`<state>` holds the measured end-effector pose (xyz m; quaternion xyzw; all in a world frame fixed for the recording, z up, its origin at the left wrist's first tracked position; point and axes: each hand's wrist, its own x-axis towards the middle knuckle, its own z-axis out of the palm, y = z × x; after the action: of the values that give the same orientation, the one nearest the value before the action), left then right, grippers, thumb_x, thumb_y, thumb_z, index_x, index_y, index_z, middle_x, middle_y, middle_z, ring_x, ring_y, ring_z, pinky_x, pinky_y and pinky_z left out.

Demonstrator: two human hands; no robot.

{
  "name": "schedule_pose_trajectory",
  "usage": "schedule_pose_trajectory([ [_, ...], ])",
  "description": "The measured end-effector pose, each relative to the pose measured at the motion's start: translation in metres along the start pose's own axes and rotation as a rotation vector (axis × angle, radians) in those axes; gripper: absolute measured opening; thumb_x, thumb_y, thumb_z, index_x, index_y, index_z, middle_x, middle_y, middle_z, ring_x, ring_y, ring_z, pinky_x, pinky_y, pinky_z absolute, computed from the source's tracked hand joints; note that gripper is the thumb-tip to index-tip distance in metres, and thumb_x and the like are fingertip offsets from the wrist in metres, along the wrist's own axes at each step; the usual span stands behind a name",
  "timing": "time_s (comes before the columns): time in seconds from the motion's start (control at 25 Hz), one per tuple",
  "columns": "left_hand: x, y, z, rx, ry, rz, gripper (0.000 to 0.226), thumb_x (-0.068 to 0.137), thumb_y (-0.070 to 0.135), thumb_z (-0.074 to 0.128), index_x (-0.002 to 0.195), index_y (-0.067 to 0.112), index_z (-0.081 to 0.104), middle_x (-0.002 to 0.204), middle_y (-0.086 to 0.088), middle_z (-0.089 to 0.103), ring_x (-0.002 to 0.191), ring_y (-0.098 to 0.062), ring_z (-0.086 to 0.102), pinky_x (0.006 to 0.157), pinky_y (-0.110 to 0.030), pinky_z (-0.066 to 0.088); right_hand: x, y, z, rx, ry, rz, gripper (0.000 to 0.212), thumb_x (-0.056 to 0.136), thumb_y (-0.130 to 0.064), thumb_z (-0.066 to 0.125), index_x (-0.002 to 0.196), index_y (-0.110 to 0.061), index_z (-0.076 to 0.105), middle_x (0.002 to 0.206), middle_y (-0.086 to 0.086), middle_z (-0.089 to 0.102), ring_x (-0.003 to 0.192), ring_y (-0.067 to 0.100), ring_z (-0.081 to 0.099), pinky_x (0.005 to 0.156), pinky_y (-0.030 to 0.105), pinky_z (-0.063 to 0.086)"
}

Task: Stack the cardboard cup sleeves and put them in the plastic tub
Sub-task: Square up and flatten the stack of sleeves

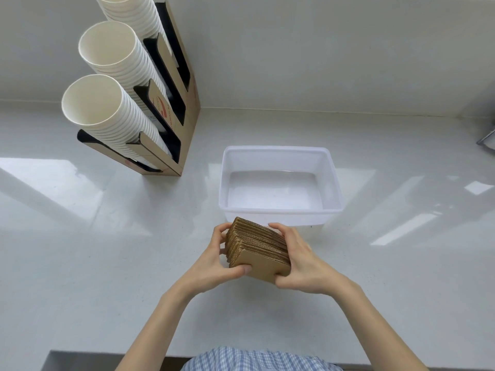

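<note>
A stack of several brown corrugated cardboard cup sleeves is held on edge between both hands, just above the white counter. My left hand grips the stack's left end, thumb on the front face. My right hand clamps its right end. The translucent white plastic tub stands right behind the stack, and nothing shows inside it. The stack's far edge overlaps the tub's near wall in view.
A cardboard cup dispenser with three slanted columns of white paper cups stands at the back left. A grey metal object pokes in at the right edge. The counter's front edge runs near my body.
</note>
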<state>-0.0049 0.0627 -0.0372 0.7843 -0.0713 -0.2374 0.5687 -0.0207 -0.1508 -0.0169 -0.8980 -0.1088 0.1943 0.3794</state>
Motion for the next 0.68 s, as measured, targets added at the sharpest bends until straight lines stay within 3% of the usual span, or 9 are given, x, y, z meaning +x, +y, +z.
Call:
schedule_pose_trajectory([
  [0.12, -0.002, -0.010, 0.001, 0.032, 0.004, -0.048, 0.072, 0.052, 0.047, 0.071, 0.107, 0.055, 0.025, 0.127, 0.011, 0.040, 0.117, 0.005, 0.040, 0.093, -0.011, 0.036, -0.005, 0.006, 0.006, 0.081, 0.017, 0.048, 0.086, 0.064, -0.021, 0.065, 0.130, -0.045, 0.014, 0.120, -0.008, 0.031, 0.113, 0.009, 0.033, 0.105, 0.032, 0.033],
  [0.2, -0.005, -0.016, 0.001, 0.032, -0.004, -0.073, 0.071, 0.053, 0.047, 0.072, 0.106, 0.055, 0.025, 0.128, 0.010, 0.041, 0.117, -0.003, 0.045, 0.093, -0.015, 0.039, -0.007, 0.012, 0.010, 0.218, 0.053, 0.092, 0.086, 0.067, -0.019, 0.068, 0.122, -0.055, 0.012, 0.122, -0.006, 0.035, 0.112, 0.011, 0.040, 0.099, 0.024, 0.037],
  [0.28, -0.007, -0.021, 0.000, 0.047, 0.008, -0.083, 0.074, 0.054, 0.045, 0.073, 0.109, 0.055, 0.024, 0.129, 0.005, 0.042, 0.120, -0.008, 0.045, 0.101, -0.027, 0.037, -0.008, 0.017, 0.017, 0.361, 0.067, 0.137, 0.093, 0.069, -0.015, 0.071, 0.130, -0.051, 0.010, 0.123, -0.013, 0.036, 0.114, -0.002, 0.041, 0.092, 0.008, 0.035],
  [0.4, -0.008, -0.023, -0.001, 0.154, 0.031, -0.050, 0.078, 0.053, 0.047, 0.072, 0.109, 0.059, 0.019, 0.123, 0.017, 0.041, 0.122, -0.006, 0.038, 0.104, -0.028, 0.032, -0.011, 0.023, 0.031, 0.471, 0.062, 0.177, 0.098, 0.071, -0.009, 0.070, 0.139, -0.040, 0.006, 0.122, -0.019, 0.033, 0.106, -0.028, 0.036, 0.079, -0.008, 0.031],
  [0.52, -0.007, -0.024, 0.001, 0.259, 0.063, 0.007, 0.083, 0.053, 0.048, 0.071, 0.115, 0.054, 0.017, 0.123, 0.018, 0.041, 0.122, -0.008, 0.037, 0.103, -0.029, 0.031, -0.012, 0.025, 0.041, 0.535, 0.136, 0.198, 0.096, 0.073, -0.006, 0.070, 0.140, -0.035, 0.008, 0.126, -0.019, 0.034, 0.104, -0.033, 0.031, 0.081, -0.007, 0.030],
  [0.64, -0.005, -0.023, 0.004, 0.285, 0.095, 0.067, 0.089, 0.059, 0.040, 0.074, 0.122, 0.052, 0.013, 0.124, 0.021, 0.039, 0.122, -0.008, 0.036, 0.105, -0.029, 0.029, -0.008, 0.022, 0.039, 0.547, 0.239, 0.208, 0.090, 0.073, -0.005, 0.068, 0.139, -0.037, 0.016, 0.131, -0.017, 0.040, 0.117, -0.014, 0.040, 0.093, 0.007, 0.034],
  [0.68, -0.004, -0.023, 0.004, 0.285, 0.107, 0.085, 0.089, 0.060, 0.036, 0.075, 0.120, 0.055, 0.012, 0.122, 0.026, 0.037, 0.121, -0.007, 0.036, 0.104, -0.028, 0.029, -0.008, 0.022, 0.038, 0.524, 0.256, 0.201, 0.089, 0.073, -0.005, 0.068, 0.137, -0.039, 0.017, 0.130, -0.017, 0.044, 0.118, -0.008, 0.043, 0.093, 0.006, 0.035],
])
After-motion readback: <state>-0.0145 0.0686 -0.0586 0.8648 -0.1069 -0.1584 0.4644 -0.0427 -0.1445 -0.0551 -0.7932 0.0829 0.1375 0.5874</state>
